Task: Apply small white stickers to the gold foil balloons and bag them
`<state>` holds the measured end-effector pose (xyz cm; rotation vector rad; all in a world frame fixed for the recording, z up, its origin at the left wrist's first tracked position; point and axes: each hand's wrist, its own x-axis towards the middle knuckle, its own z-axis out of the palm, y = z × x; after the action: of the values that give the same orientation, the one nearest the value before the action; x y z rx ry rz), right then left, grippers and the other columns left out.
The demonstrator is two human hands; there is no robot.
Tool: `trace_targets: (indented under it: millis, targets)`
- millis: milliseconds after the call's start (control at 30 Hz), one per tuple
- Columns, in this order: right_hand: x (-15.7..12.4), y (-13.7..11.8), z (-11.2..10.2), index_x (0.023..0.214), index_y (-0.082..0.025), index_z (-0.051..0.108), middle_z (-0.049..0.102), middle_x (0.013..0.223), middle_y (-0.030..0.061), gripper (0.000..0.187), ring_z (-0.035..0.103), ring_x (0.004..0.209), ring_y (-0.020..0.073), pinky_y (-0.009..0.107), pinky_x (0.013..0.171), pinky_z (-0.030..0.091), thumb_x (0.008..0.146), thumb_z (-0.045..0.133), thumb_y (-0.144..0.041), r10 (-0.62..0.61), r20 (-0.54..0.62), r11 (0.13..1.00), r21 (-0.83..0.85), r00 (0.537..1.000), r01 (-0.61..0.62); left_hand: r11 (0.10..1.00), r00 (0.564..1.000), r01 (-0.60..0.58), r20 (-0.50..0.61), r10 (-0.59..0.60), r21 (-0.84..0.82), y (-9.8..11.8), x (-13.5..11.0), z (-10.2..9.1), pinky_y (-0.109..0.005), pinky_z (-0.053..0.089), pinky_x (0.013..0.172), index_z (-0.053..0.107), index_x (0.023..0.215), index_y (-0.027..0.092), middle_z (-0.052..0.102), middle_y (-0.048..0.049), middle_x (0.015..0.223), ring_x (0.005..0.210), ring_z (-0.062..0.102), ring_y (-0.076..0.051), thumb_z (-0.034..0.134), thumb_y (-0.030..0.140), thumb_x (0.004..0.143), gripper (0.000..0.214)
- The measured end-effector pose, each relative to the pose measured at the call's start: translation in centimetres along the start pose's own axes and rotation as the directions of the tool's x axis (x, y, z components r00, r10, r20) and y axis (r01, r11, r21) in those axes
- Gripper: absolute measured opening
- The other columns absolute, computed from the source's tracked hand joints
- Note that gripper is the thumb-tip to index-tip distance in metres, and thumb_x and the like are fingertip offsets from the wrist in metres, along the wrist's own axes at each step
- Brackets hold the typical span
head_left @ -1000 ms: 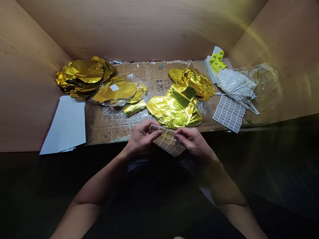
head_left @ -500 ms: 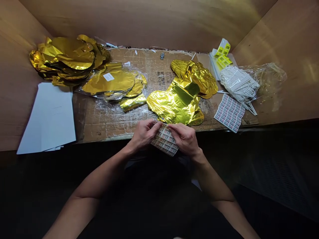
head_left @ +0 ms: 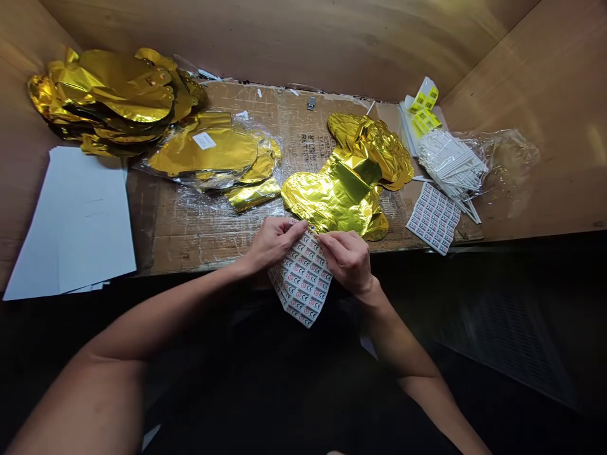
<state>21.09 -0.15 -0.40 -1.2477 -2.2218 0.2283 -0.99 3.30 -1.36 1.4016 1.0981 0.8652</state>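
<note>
Nearby, wooden walls point(head_left: 284, 38) box in a cardboard-topped desk point(head_left: 199, 249); the left hand point(head_left: 274, 243) and right hand point(head_left: 345, 260) grip clamped on a sticker sheet point(head_left: 301, 281), its long axis pointing toward the person.

Head-worn, close, angled down at left hand point(head_left: 274, 245), right hand point(head_left: 345, 260), somewhat dim

Gold foil balloons point(head_left: 332, 199), white-and-red-printed sticker sheet point(head_left: 301, 278)

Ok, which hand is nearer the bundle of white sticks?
Right. The right hand sits below and left of the bundle of white sticks in this view; the left hand lies further left, past the right hand.
</note>
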Motion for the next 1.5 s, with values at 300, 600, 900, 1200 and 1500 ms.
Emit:
trace_targets:
  millis: [300, 600, 900, 1200, 1500]
  targets:
    - [0.8, 0.9, 2.0, 0.105, -0.022, 0.072, 0.077, 0.097, 0.0078, 0.014, 0.068, 0.091, 0.0232, 0.041, 0.086, 0.047, 0.108, 0.058, -0.024, -0.017, -0.121, 0.995, -0.101, 0.993, 0.005, 0.995, 0.995, 0.083, 0.066, -0.079, -0.056, -0.5, 2.2, -0.7, -0.023, 0.019, 0.048, 0.044, 0.062, 0.019, 0.034, 0.0047, 0.058, 0.052, 0.027, -0.007, 0.063, 0.064, 0.093, 0.057]
    - [1.0, 0.8, 2.0, 0.093, -0.023, 0.062, 0.07, 0.09, 0.0062, 0.014, 0.064, 0.089, 0.0234, 0.043, 0.087, 0.046, 0.105, 0.057, -0.027, 0.107, -0.114, 0.991, 0.087, 0.988, -0.097, 0.991, 0.993, -0.029, 0.117, 0.014, 0.129, -1.8, 3.0, -2.1, -0.025, 0.021, 0.05, 0.046, 0.06, 0.019, 0.034, 0.0049, 0.057, 0.053, 0.029, -0.009, 0.058, 0.055, 0.097, 0.053]
    - [4.9, 4.2, -0.2, 0.087, -0.021, 0.063, 0.06, 0.076, -0.0017, 0.019, 0.049, 0.067, 0.0143, 0.029, 0.066, 0.038, 0.1, 0.059, -0.034, 0.457, 0.264, 0.825, 0.231, 0.85, -0.515, 0.701, 0.797, -0.598, 0.387, 0.465, 0.389, -3.3, 3.3, -3.6, -0.03, 0.053, 0.082, 0.068, 0.077, 0.018, 0.077, -0.0129, 0.132, 0.092, 0.075, -0.019, 0.055, 0.038, 0.107, 0.039]
    - [6.5, 4.6, 2.2, 0.092, -0.02, 0.066, 0.074, 0.092, 0.0085, 0.014, 0.061, 0.084, 0.0241, 0.037, 0.083, 0.038, 0.101, 0.063, -0.03, 0.419, 0.201, 0.897, -0.247, 0.886, -0.368, 0.47, 0.802, -0.597, 0.467, 0.372, 0.651, -4.5, 2.2, -2.7, -0.031, 0.035, 0.053, 0.07, 0.081, 0.02, 0.076, -0.001, 0.141, 0.066, 0.071, -0.014, 0.049, 0.041, 0.111, 0.042]
    - [6.0, 5.7, 2.0, 0.091, -0.021, 0.063, 0.071, 0.097, 0.0102, 0.027, 0.059, 0.095, 0.0269, 0.039, 0.086, 0.035, 0.109, 0.053, -0.04, 0.307, 0.083, 0.917, -0.295, 0.948, -0.271, 0.455, 0.794, -0.608, 0.493, 0.355, 0.651, -4.2, 2.0, -2.7, -0.031, 0.038, 0.055, 0.07, 0.082, 0.02, 0.074, -0.0027, 0.144, 0.068, 0.072, -0.014, 0.048, 0.04, 0.111, 0.042]
